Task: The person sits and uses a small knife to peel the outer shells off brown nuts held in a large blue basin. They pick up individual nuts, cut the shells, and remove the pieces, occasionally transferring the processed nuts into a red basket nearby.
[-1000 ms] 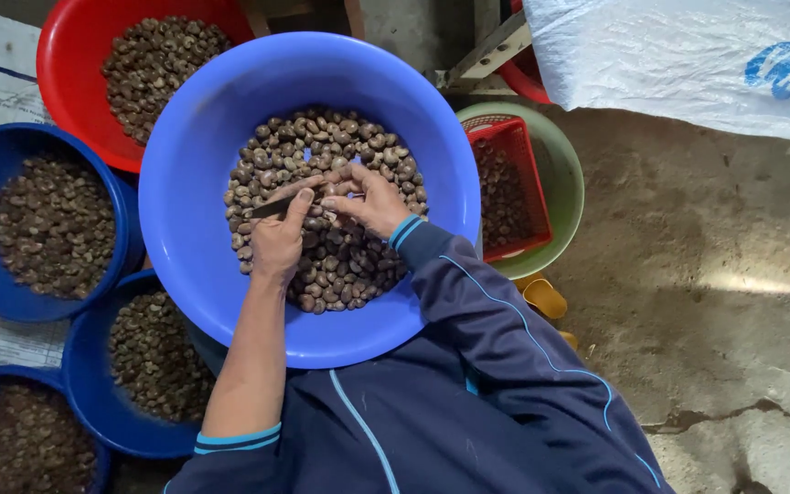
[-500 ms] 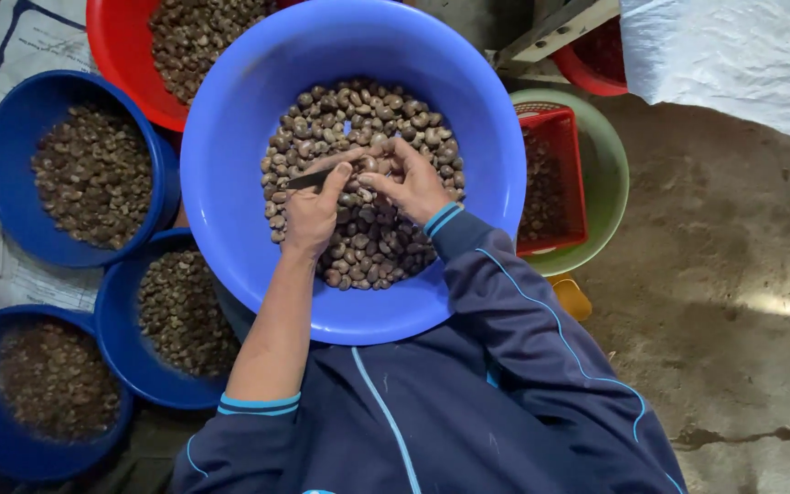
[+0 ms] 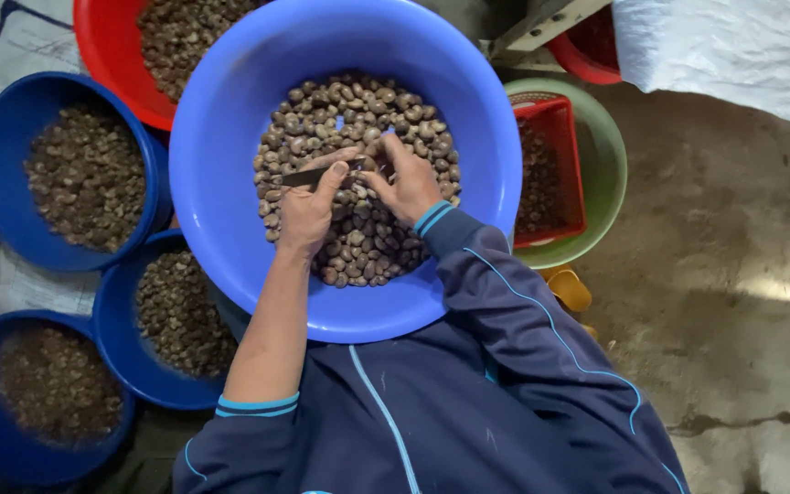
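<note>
A big blue basin sits on my lap, holding a heap of brown nuts. My left hand grips a small dark knife over the heap, its blade pointing left. Close beside it, my right hand pinches a single nut at the fingertips, right against the knife. Both arms wear dark blue sleeves; the left sleeve is pushed up past the elbow.
Around me stand a red basin of nuts, three dark blue basins of darker bits on the left, and a red basket inside a green bowl on the right. Concrete floor, a white sack.
The view has shifted so the basins sit further right and lower in frame. My hands stay together over the nuts, the knife still against the nut.
</note>
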